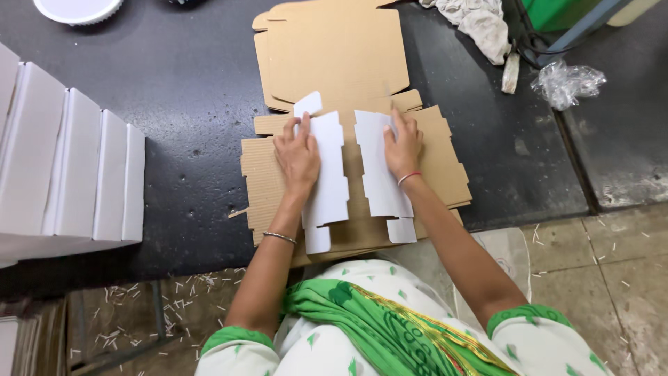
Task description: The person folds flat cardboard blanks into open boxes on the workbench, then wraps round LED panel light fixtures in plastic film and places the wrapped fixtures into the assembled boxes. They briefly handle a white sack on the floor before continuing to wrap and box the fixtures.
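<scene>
While both hands press flat on the work, the folding of this one carton blank is judged to be at an early stage. The left hand (298,154) lies palm down, fingers spread, on the left white flap (327,174), which is folded inward over the brown corrugated blank (438,163); the right hand (402,145) does the same on the right white flap (379,167). Neither hand is closed around anything: each is open and bearing down on its flap, and the two hands are apart, with a strip of brown board showing between the flaps. The blank lies on top of a stack of like flat blanks at the near edge of the dark table (181,139), directly in front of the person. So far, as the picture shows, the two long side panels are turned in and being creased; the small tabs at the near and far ends of each flap lie flat, no wall stands upright, and no box shape has formed, so the raising of sides, tucking of tabs and closing appear to remain. Further unfolded blanks (334,49) sit just beyond, at the far side. To the left, a row of white finished boxes (69,174) stands side by side on the table, which suggests completed output. A crumpled cloth (480,21) and a clear plastic wrap (565,82) lie at far right, apart from the work. Paper scraps litter the floor (605,264).
</scene>
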Available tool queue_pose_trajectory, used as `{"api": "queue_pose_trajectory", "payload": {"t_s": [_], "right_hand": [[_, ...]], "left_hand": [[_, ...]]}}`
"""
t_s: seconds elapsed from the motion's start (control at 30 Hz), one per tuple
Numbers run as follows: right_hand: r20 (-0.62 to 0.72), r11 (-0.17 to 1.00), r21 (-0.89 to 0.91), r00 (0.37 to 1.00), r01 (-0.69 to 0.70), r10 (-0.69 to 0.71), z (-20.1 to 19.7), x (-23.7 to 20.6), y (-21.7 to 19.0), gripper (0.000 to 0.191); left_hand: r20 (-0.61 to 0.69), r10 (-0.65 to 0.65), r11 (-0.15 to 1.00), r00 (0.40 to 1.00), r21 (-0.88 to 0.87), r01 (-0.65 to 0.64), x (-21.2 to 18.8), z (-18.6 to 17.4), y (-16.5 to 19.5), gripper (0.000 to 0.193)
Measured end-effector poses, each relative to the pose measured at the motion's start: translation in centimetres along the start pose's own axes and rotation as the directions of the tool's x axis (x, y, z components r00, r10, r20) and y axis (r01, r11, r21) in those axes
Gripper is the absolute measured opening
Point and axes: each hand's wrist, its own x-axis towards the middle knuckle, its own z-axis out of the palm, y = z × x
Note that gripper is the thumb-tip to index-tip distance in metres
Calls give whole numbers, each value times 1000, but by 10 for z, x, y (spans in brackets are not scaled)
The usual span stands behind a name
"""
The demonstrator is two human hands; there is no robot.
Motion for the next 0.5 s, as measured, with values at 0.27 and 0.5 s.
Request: {"api": "queue_pose_trajectory", "payload": {"t_s": [0.27,0.5], "right_hand": [[215,839,-353,909,414,-358,1,8,-7,39],[195,908,270,905,322,-379,-20,72,7,41]], "left_hand": [[102,260,947,960,168,-274,25,-11,11,29],[413,-218,651,884,-614,447,73,-31,-17,60]]}}
